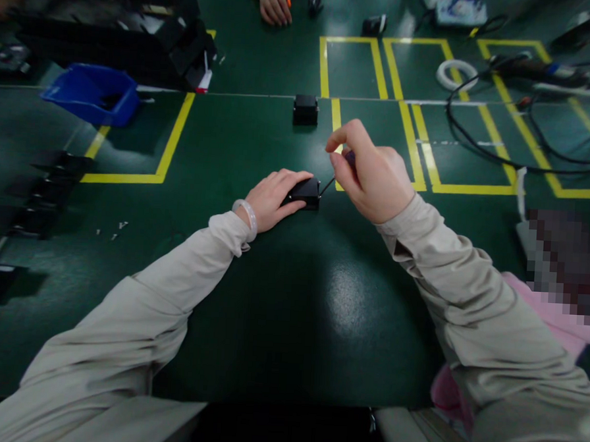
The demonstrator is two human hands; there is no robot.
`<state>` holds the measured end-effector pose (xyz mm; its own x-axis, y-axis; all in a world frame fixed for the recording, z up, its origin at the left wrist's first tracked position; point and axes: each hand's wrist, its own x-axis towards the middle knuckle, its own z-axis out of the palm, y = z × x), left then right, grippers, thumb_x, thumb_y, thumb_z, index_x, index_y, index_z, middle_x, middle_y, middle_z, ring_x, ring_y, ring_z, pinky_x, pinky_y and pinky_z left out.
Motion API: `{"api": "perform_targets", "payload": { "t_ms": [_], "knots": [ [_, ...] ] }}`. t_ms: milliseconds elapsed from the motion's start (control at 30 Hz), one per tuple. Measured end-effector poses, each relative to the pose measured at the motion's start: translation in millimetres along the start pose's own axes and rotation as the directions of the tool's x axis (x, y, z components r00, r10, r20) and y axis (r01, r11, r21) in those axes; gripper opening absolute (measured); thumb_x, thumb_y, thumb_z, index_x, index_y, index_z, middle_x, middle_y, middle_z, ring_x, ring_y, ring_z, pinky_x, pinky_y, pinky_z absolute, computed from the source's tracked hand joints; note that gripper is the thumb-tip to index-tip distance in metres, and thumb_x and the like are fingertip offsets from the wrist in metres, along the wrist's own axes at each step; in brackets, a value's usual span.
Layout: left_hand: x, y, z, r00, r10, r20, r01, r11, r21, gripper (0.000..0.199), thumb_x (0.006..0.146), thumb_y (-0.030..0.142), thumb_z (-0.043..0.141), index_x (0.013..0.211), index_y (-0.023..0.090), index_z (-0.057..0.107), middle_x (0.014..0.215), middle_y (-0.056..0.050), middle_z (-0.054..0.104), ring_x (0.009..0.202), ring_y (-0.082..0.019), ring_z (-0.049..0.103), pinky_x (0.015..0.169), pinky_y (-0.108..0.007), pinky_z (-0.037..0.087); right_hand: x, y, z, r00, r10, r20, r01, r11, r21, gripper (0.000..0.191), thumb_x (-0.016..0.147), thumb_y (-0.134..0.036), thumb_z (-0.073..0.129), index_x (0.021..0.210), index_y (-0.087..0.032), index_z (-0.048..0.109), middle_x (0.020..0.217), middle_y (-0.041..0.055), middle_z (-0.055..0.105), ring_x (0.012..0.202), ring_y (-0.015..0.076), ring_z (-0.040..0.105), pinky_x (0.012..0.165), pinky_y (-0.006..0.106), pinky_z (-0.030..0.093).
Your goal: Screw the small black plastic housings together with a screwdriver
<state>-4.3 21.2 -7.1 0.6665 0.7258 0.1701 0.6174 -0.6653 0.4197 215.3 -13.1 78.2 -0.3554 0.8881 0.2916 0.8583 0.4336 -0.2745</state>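
On the green tabletop, my left hand [271, 197] wraps round a small black box [307, 194], thumb at the near side and fingers over the far side. My right hand [371, 172] is closed on the handle of a screwdriver [328, 186], most of it hidden in the fingers. Its thin shaft slants down to the left and its tip meets the right end of the box, by a small screw. A second black box [305, 109] stands farther back, apart from both hands.
Loose screws [121, 225] lie at the left, near several black parts [39, 201]. A blue bin [91, 95] and a large black rack [111, 33] stand behind. Cables [477, 148] and a white tape roll [455, 75] are at the right. Another person's hand [274, 3] rests at the far side.
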Motion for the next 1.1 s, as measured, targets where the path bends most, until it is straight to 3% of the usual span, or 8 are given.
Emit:
{"api": "perform_targets", "payload": {
  "t_ms": [133,300,567,833,1100],
  "knots": [
    [0.4,0.7,-0.2,1.000,-0.002,-0.001,0.002,1.000,0.000,0.052,0.097,0.037,0.050,0.144,0.016,0.044,0.134,-0.014,0.055,0.120,-0.029,0.053,0.106,-0.046,0.042,-1.3,0.7,0.4,0.999,-0.016,-0.028,0.017,0.999,0.028,0.040,0.100,-0.036,0.025,0.120,-0.016,0.053,0.082,0.0043,0.065,0.072,0.0186,0.064,0.071,0.031,0.045],
    [0.3,1.0,-0.4,1.000,-0.001,-0.004,0.001,1.000,0.006,0.053,0.097,0.038,0.050,0.144,0.015,0.044,0.133,-0.015,0.055,0.120,-0.029,0.053,0.106,-0.047,0.042,-1.2,2.8,1.6,0.998,-0.049,-0.033,0.050,0.999,0.022,0.042,0.101,-0.047,0.025,0.110,-0.019,0.056,0.077,0.0019,0.064,0.067,0.0150,0.062,0.070,0.028,0.045],
    [-0.1,-0.2,0.2,1.000,0.002,-0.001,-0.002,1.000,0.007,0.052,0.097,0.037,0.049,0.144,0.016,0.043,0.134,-0.014,0.055,0.121,-0.028,0.052,0.106,-0.045,0.042,-1.1,0.7,1.7,0.999,-0.025,-0.034,0.027,0.998,0.052,0.036,0.099,-0.034,0.028,0.120,-0.017,0.052,0.083,0.0044,0.067,0.072,0.0180,0.065,0.072,0.031,0.046],
    [-0.5,-0.3,0.7,1.000,0.011,-0.010,-0.011,1.000,0.008,0.053,0.097,0.037,0.050,0.144,0.015,0.043,0.134,-0.014,0.055,0.120,-0.029,0.053,0.105,-0.045,0.043,0.5,2.5,2.1,0.999,-0.033,-0.008,0.033,0.999,0.012,0.040,0.101,-0.047,0.027,0.110,-0.019,0.054,0.077,0.0036,0.065,0.068,0.0167,0.063,0.071,0.030,0.046],
    [0.1,0.7,-0.4,1.000,0.003,-0.006,-0.003,1.000,0.003,0.052,0.097,0.038,0.050,0.144,0.016,0.044,0.134,-0.014,0.055,0.120,-0.029,0.053,0.106,-0.045,0.042,-1.6,0.1,0.6,0.999,-0.031,-0.027,0.031,0.999,0.027,0.039,0.099,-0.036,0.025,0.118,-0.016,0.054,0.081,0.0041,0.066,0.071,0.0178,0.065,0.071,0.030,0.045]
  ]
}}
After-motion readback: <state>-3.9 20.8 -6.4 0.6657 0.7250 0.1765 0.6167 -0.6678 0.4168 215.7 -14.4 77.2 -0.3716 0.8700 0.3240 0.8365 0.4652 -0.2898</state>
